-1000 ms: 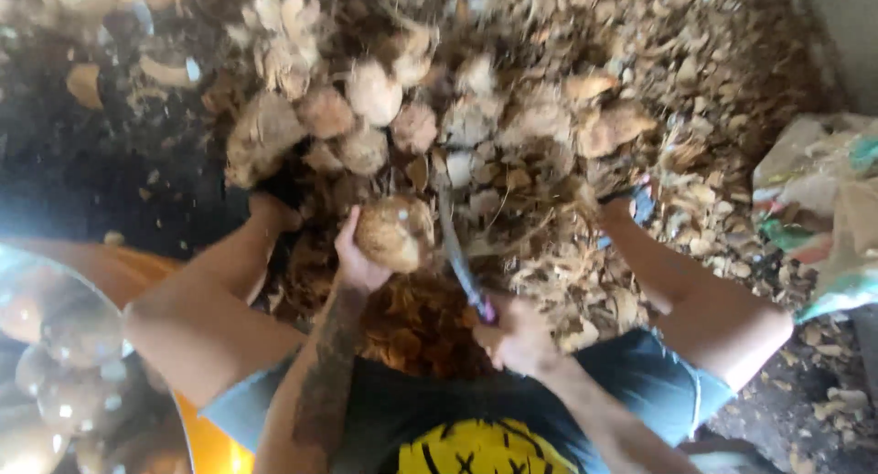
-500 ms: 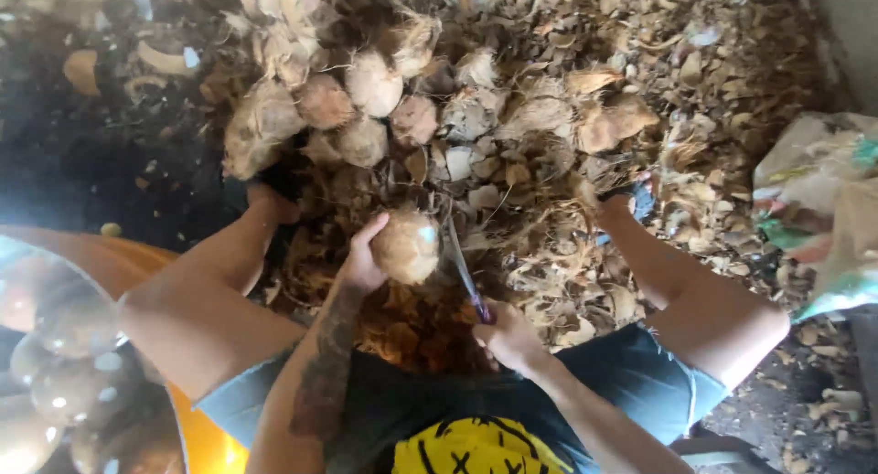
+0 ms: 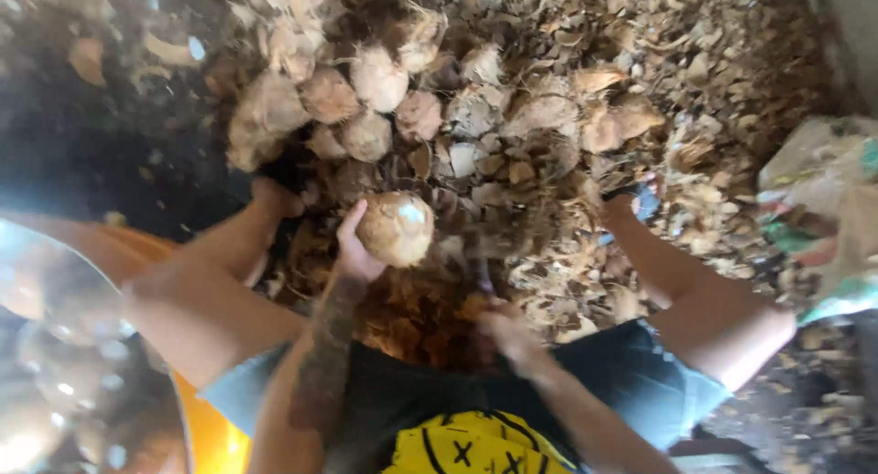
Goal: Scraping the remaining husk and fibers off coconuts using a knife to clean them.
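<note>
Coconut point(image 3: 395, 227) gripped by left hand point(image 3: 352, 252) fingers; right hand point(image 3: 505, 332) blurred, grip unclear; husk-strewn ground point(image 3: 585, 117).

Heap of husked coconuts point(image 3: 366, 99) upper centre of frame. Dry husk scraps point(image 3: 658, 117) litter ground across upper right. Orange container point(image 3: 206, 433) at lower left edge. Crumpled printed sack point(image 3: 823, 181) at right edge. Dark bare ground point(image 3: 82, 154) upper left.
</note>
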